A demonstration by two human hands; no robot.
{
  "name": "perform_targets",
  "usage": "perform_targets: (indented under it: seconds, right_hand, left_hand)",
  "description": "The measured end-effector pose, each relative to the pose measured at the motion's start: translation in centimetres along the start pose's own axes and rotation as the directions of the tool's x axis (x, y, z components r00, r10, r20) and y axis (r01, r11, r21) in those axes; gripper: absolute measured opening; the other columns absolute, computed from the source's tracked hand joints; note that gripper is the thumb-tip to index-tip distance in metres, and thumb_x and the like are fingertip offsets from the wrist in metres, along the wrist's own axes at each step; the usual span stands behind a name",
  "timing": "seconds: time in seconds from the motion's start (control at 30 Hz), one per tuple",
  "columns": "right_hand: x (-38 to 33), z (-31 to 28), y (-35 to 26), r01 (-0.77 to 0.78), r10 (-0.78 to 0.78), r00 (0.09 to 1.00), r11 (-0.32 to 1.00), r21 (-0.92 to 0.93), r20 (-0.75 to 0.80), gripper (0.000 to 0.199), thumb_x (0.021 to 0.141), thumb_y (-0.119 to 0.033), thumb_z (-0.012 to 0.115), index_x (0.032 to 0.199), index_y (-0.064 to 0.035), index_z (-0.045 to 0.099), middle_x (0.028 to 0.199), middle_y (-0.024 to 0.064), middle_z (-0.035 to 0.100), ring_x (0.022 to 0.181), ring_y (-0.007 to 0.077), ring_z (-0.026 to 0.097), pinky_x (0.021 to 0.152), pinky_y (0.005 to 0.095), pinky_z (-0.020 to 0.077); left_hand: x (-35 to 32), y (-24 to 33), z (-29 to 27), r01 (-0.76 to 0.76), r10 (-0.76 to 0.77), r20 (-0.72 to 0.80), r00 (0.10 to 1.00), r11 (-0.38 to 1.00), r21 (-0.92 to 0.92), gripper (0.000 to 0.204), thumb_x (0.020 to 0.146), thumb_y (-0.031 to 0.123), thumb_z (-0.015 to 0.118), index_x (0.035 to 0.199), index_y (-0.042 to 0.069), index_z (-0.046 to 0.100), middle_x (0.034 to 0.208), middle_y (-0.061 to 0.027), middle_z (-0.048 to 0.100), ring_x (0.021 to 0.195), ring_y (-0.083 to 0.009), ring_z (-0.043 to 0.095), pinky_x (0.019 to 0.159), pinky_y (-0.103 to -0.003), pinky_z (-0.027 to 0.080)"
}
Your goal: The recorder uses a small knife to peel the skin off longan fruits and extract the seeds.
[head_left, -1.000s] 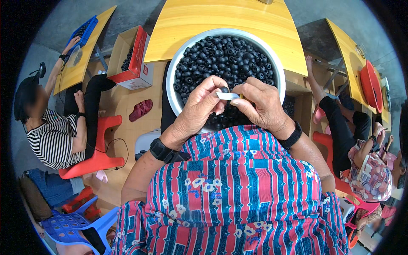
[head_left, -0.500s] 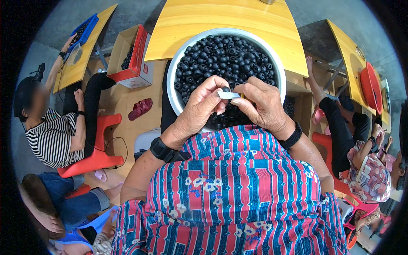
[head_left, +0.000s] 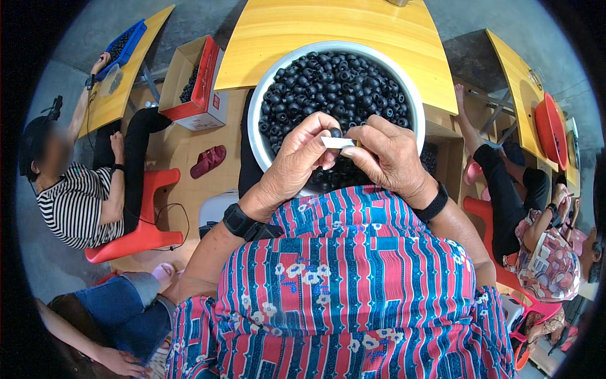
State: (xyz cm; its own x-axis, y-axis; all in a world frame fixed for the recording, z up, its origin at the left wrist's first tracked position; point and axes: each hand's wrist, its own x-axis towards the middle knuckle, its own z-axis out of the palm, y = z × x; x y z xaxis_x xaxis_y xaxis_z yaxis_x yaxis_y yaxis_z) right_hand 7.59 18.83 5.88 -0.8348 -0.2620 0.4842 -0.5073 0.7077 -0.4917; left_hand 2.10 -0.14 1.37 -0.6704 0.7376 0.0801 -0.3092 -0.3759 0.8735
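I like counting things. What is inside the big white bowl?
The bowl is heaped with small black rings. The left hand and right hand cover its near part, so the rings there and the bottom stay hidden.

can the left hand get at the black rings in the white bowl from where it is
Probably yes. The left hand is raised right over the white bowl, whose open top is heaped with black rings; only the small white piece in its fingers occupies it.

Open cardboard box [head_left: 192, 85], red-sided, on the floor left of the yellow counter [head_left: 328, 31]; small white label [head_left: 218, 100] at its corner
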Motion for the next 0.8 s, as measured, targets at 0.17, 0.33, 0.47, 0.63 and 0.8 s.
perform_targets:
  seconds: [0.17, 0.33, 0.47, 0.63, 0.8]
  right_hand:
    - [-0.1, 0.2, 0.2, 0.014, -0.014, 1.0, 1.0, -0.005, -0.009, 0.02, 0.078, -0.024, 0.073, 0.085, -0.0075, 0.063, 0.07, 0.008, 0.052, 0.061, 0.0273, 0.059, 0.053, 0.0379, 0.0472]
    - [0.0, 0.3, 0.2, 0.011, -0.011, 1.0, 1.0, 0.006, -0.026, 0.02, 0.079, -0.023, 0.072, 0.086, -0.0072, 0.063, 0.07, 0.008, 0.052, 0.062, 0.0277, 0.059, 0.054, 0.0382, 0.0473]
    - [0.1, 0.2, 0.4, 0.01, -0.009, 0.999, 1.0, 0.009, -0.033, 0.019, 0.079, -0.023, 0.072, 0.086, -0.0074, 0.063, 0.07, 0.0081, 0.052, 0.062, 0.0276, 0.059, 0.054, 0.0378, 0.0474]
    - [0.7, 0.8, 1.8, -0.134, 0.135, 0.979, 0.991, 0.018, -0.15, 0.017, 0.084, -0.019, 0.069, 0.084, -0.0034, 0.063, 0.073, 0.0123, 0.058, 0.069, 0.033, 0.06, 0.06, 0.0402, 0.0477]
    - [0.7, 0.3, 1.7, -0.195, 0.212, 0.971, 0.969, 0.152, -0.106, 0.017, 0.085, -0.018, 0.068, 0.088, -0.0009, 0.065, 0.078, 0.0141, 0.062, 0.073, 0.0309, 0.062, 0.066, 0.0374, 0.0487]
  left_hand:
    - [0.0, 0.0, 0.1, -0.031, 0.031, -0.008, 0.999, 0.999, 0.014, 0.024, 0.102, 0.031, 0.046, 0.105, 0.007, 0.051, 0.082, 0.0019, 0.05, 0.069, -0.0025, 0.045, 0.061, -0.017, 0.041]
    - [0.0, 0.0, -0.3, 0.009, -0.008, 0.017, 1.0, 1.0, -0.022, 0.035, 0.096, 0.039, 0.056, 0.111, 0.008, 0.05, 0.089, 0.0028, 0.051, 0.075, -0.0039, 0.043, 0.063, -0.02, 0.036]
    - [0.2, 0.0, -0.3, 0.001, 0.0, 0.03, 1.0, 0.999, -0.038, 0.031, 0.098, 0.036, 0.054, 0.111, 0.008, 0.05, 0.088, 0.0029, 0.049, 0.075, -0.004, 0.042, 0.063, -0.02, 0.036]
    - [0.1, -0.1, 0.1, 0.018, -0.015, 0.028, 1.0, 0.995, -0.1, 0.025, 0.1, 0.031, 0.05, 0.108, 0.007, 0.049, 0.087, 0.0018, 0.048, 0.074, -0.0059, 0.042, 0.063, -0.021, 0.036]
    - [0.3, 0.3, 0.3, 0.03, -0.033, -0.018, 0.999, 0.988, -0.15, 0.023, 0.101, 0.03, 0.047, 0.107, 0.008, 0.049, 0.087, 0.0, 0.047, 0.073, -0.0078, 0.042, 0.063, -0.022, 0.036]
